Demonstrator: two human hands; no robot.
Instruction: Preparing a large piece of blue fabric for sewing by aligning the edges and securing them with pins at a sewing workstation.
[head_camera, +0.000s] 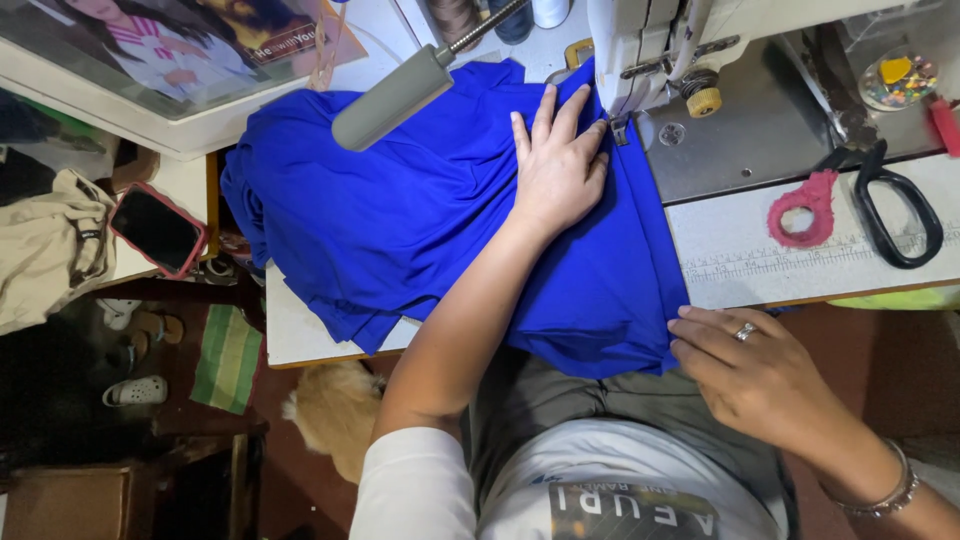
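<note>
Pressing blue fabric (420, 210) flat: left hand (555, 165) open | right hand (750, 375) seemingly pinching its hem | poster (180, 45) upper-left

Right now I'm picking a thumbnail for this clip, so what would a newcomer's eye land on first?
The bright blue fabric spread across the middle of the sewing table, with the left hand pressed flat on it beside the sewing machine. The right hand touches the cloth's near edge. To the right lie scissors with one pink-wrapped handle.

Left of the grip, a dark reddish-brown floor (300, 460) is lying under the pale-topped wooden sewing table (300, 335), dimly lit.
</note>
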